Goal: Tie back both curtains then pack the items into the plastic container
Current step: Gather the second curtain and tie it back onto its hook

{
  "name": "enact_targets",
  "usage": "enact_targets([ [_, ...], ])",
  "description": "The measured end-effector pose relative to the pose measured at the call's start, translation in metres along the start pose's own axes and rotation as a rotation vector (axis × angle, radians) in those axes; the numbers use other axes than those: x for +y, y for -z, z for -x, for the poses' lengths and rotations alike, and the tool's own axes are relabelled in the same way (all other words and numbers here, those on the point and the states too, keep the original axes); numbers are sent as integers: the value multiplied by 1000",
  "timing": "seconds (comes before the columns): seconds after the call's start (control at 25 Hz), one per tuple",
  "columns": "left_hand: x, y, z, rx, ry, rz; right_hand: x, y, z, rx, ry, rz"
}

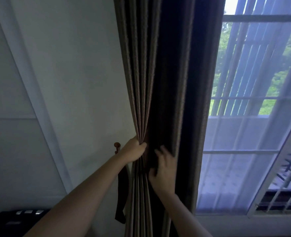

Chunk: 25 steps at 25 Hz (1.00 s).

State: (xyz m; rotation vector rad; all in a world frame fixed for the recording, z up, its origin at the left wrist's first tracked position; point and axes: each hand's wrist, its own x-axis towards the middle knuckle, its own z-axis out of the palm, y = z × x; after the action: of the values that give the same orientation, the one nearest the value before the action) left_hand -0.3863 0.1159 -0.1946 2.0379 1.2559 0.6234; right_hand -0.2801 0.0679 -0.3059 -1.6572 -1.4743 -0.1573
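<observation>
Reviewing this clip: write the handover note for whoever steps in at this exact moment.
Left hand: grips the gathered pleats of the dark brown pleated fabric curtain, beside the round wooden wall hook.
Right hand: fingers spread on the folds farther right; grip unclear.
Dark brown fabric tie-back strap: hangs loose from the hook, not round the curtain.
Done: this curtain bunched.
Left: tie it, do the second curtain, pack the items; container not in view.
</observation>
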Motion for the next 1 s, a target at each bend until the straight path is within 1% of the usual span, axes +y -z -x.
enact_targets([
  [0.04,-1,2,1,-8,-6,-13,0,14,-15,223,19,-68],
  [0.08,-1,3,1,-16,-8,-18,-2,28,-35,342,2,-159],
  [0.12,-1,4,2,-25,-17,-16,-5,41,-55,362,-38,-246],
  [0.2,0,2,4,-49,-12,-10,-4,56,-91,250,-155,-408],
  [0.28,0,0,5,-55,3,13,5,57,-104,46,-210,-455],
  [0.36,-1,0,4,-50,16,39,16,43,-87,-188,-160,-396],
  [0.4,-1,0,3,-49,18,41,19,32,-69,-279,-126,-371],
  [0.48,-2,-1,0,-46,11,40,23,14,-34,-400,-70,-369],
  [0.56,0,-2,-3,-62,5,51,23,3,-17,-458,-53,-382],
  [0.76,7,-7,-3,-89,4,111,21,-2,-19,-551,-89,-394],
  [0.88,10,-9,0,-106,24,148,25,-1,-21,-551,-95,-350],
  [1.0,9,-12,-1,-114,-1,142,16,2,-21,-567,-95,-281],
])
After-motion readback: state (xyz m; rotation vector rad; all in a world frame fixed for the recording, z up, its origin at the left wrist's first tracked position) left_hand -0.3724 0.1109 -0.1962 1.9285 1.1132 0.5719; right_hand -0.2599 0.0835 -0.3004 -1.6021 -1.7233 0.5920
